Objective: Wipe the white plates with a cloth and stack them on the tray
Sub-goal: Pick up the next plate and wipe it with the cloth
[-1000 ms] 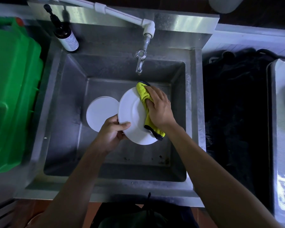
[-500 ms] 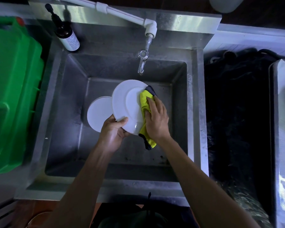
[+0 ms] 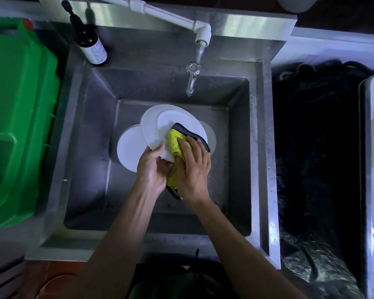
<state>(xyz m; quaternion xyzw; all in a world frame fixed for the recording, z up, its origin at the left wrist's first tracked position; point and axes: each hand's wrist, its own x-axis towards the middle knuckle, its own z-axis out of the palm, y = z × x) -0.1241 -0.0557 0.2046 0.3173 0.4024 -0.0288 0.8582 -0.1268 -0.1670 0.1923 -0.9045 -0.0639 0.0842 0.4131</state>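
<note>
Head view: white plate (image 3: 153, 124) held tilted over the sink (image 3: 91, 147), near its middle, just below the tap (image 3: 191, 79). Left hand (image 3: 153, 169) pinches its near rim, thumb on top, fingers curled under. Right hand (image 3: 191, 167) presses the yellow cloth (image 3: 175, 143) flat on the plate's near-right face, fingers mostly straight over it; cloth's lower end hangs betw. the two hands. Second plate (image 3: 129, 149) lies on the sink floor, partly under the held one; a 3rd pale disc (image 3: 211, 135) shows behind, right, can't tell what.

Risks, as I judge: one-hand rim grip + cloth pressure could twist the plate loose, dropping it on the plate below, chipping both. Tap close above, could knock it.

Vs 0.5 s ago: cloth now lower on the face, nearer the left hand; plate turned so more bare face shows at top. Tray not identifiable.
</note>
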